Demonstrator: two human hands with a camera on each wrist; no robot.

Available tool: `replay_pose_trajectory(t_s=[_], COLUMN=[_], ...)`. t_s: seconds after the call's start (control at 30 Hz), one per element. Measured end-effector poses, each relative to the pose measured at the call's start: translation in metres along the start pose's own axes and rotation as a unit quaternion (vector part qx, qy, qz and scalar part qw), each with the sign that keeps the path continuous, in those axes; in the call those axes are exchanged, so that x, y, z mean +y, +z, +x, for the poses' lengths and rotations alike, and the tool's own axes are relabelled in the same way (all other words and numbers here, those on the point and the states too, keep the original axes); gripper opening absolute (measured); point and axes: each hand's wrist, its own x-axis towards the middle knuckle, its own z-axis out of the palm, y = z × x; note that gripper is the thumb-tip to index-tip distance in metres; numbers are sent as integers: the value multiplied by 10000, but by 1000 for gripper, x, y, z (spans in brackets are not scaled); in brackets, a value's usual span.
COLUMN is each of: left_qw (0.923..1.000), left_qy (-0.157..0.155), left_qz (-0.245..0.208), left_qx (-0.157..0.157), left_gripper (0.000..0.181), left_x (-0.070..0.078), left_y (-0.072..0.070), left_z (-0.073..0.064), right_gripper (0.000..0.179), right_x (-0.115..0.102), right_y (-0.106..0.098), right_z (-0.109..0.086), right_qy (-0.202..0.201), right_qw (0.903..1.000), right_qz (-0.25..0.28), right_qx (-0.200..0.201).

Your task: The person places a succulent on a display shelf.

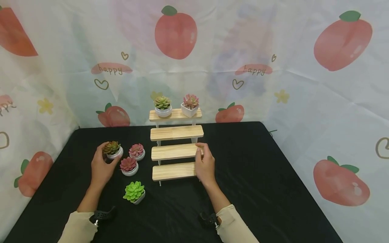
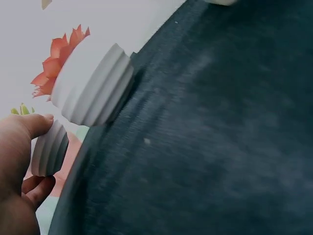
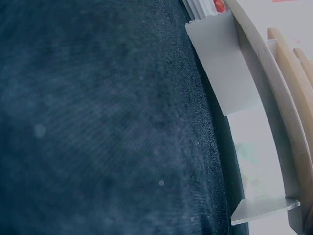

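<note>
you're seemingly picking up a brown-green succulent in a round white pot (image 1: 113, 151), your left hand (image 1: 102, 167) gripping it
you're holding it left of two pink white-potted succulents (image 1: 129, 166), probably needing to clear them toward the four-step pale wooden shelf (image 1: 176, 133), lower three steps lying open; your right hand (image 1: 205, 165) is touching its right end, grip unclear

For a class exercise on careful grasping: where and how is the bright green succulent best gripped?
Probably by its white pot, from the near right: there the pot shows clear of the green leaves, which hide its left side, while a dark pink succulent stands on its far side.
</note>
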Motion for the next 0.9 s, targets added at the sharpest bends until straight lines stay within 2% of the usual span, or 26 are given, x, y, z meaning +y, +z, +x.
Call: replay_pose_trajectory(t_s=[0.2, 0.43, 0.67, 0.9], left_qw=[10000, 9994, 9988, 9986], left_qy=[-59, -148, 71, 187], left_qz=[-31, -121, -284, -336], left_qx=[42, 292, 399, 376], left_gripper=[73, 72, 72, 73], left_x=[6, 21, 41, 55], left_y=[-1, -4, -3, -2], left_z=[5, 10, 13, 12], right_gripper=[23, 23, 23, 24], right_x=[0, -1, 0, 0], right_y=[0, 0, 0, 0], right_z=[0, 0, 1, 0], right_qy=[-41, -93, -97, -32], right_qw=[10000, 9999, 9999, 10000], right_qz=[-36, -47, -67, -71], right_qx=[30, 41, 75, 16])
